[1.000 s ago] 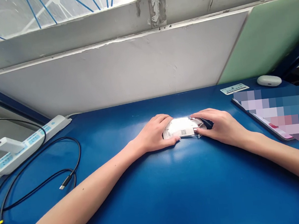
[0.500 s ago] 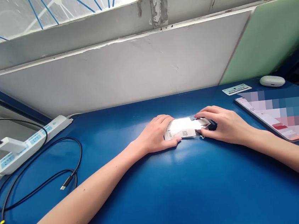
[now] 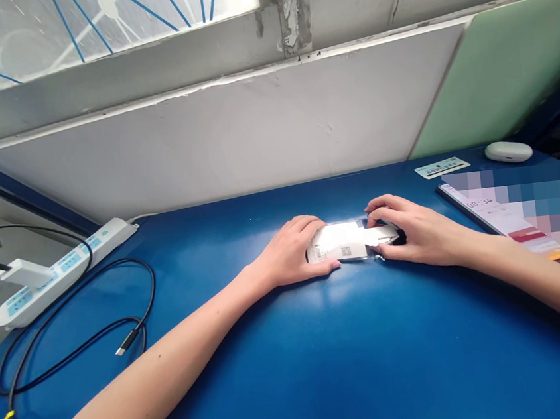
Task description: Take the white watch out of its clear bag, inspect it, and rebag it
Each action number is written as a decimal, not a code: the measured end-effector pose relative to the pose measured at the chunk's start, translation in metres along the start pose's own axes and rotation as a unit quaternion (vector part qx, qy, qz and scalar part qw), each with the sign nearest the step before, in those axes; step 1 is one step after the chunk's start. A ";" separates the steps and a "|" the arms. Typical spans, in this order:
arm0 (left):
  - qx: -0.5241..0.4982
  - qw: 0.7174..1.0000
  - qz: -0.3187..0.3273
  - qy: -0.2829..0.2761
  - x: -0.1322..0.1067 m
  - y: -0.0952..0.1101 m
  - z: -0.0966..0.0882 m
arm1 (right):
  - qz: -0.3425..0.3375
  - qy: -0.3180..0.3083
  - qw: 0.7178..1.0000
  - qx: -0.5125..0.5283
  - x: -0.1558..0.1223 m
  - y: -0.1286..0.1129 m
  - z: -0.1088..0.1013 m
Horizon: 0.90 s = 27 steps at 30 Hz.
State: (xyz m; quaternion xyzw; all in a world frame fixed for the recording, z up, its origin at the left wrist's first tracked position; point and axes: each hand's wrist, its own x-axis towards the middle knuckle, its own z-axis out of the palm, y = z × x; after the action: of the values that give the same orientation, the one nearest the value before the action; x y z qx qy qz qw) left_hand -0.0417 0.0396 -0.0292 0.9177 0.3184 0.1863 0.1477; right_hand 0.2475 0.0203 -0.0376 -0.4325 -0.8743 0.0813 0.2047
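On the blue desk [image 3: 335, 357] lies a small flat packet [image 3: 336, 238] with a shiny clear edge and a white label bearing a barcode and a QR code. My left hand [image 3: 294, 251] is closed around its left end, thumb along the near edge and fingers behind the far edge. At the packet's right end, my right hand [image 3: 420, 231] curls with thumb and fingertips on opposite edges. A pale narrow strip and a dark part show between these fingers. What the packet contains is hidden.
A white power strip [image 3: 106, 240] with a plugged-in charger [image 3: 27, 279] stands at left, beside a looped black cable with a USB-C plug [image 3: 127, 340]. On the right are a phone [image 3: 485, 211], partly pixelated, a card [image 3: 442, 167] and a white earbud case [image 3: 508, 151].
My right hand's fingers have shifted slightly, and the pale strip at the packet's right end looks flatter and longer. My left hand keeps its hold. The view has shifted a little.
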 end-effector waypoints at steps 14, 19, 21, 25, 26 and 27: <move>0.000 1.000 -0.001 0.000 0.001 0.000 0.000 | -0.025 -0.033 0.999 0.022 0.000 0.012 -0.006; 0.000 1.000 0.002 0.003 0.000 -0.001 0.000 | -0.057 -0.018 0.998 -0.016 0.001 0.014 -0.009; 0.002 1.000 0.003 0.006 0.000 -0.002 0.000 | -0.071 -0.017 0.996 -0.050 0.001 0.012 -0.008; 0.007 1.000 -0.004 0.015 -0.001 -0.001 0.001 | -0.067 0.014 0.993 -0.091 0.002 0.009 -0.003; 0.010 1.000 -0.006 0.018 -0.001 -0.001 0.001 | -0.063 0.027 0.993 -0.100 0.002 0.009 -0.002; 0.014 1.000 -0.008 0.021 -0.001 -0.001 0.001 | -0.058 0.041 0.991 -0.111 0.003 0.010 -0.002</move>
State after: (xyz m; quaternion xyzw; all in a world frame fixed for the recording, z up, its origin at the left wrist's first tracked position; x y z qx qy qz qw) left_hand -0.0425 0.0400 -0.0312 0.9128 0.3317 0.1996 0.1298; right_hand 0.2541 0.0287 -0.0385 -0.4042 -0.8923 -0.0461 0.1957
